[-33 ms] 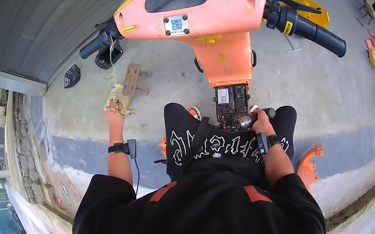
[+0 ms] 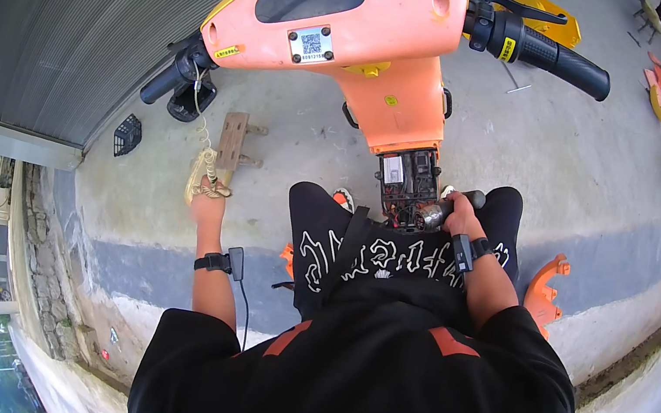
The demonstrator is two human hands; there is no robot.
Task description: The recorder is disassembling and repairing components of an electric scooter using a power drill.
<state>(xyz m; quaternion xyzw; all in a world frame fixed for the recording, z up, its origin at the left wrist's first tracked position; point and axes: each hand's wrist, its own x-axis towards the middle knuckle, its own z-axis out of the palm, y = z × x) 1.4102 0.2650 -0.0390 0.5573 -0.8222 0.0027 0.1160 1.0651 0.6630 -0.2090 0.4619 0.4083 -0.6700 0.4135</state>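
In front of me stands an orange and yellow electric scooter (image 2: 407, 100), its lower housing uncovered over a dark bay of wiring and electronics (image 2: 409, 187). My left hand (image 2: 208, 204) is out at the left, fingers closed around a cream coiled cable (image 2: 203, 165) that hangs from the left handlebar grip (image 2: 167, 80). Close to the bay's lower right, my right hand (image 2: 461, 215) is wrapped around a silver and dark power driver (image 2: 436, 216). Its tip lies by the lower wiring; whether it touches is too small to tell.
A small wooden stool (image 2: 232, 141) stands beside the cable, with a black basket (image 2: 128, 135) farther left. An orange body panel (image 2: 545, 290) lies right of my leg. Yellow panels (image 2: 541, 15), wheels and other parts lie at the far right. A corrugated shutter (image 2: 99, 15) borders the left.
My left hand has shifted slightly right, and the coiled cable's loops have swung and bunched differently around it. The right hand and the scooter look unchanged.
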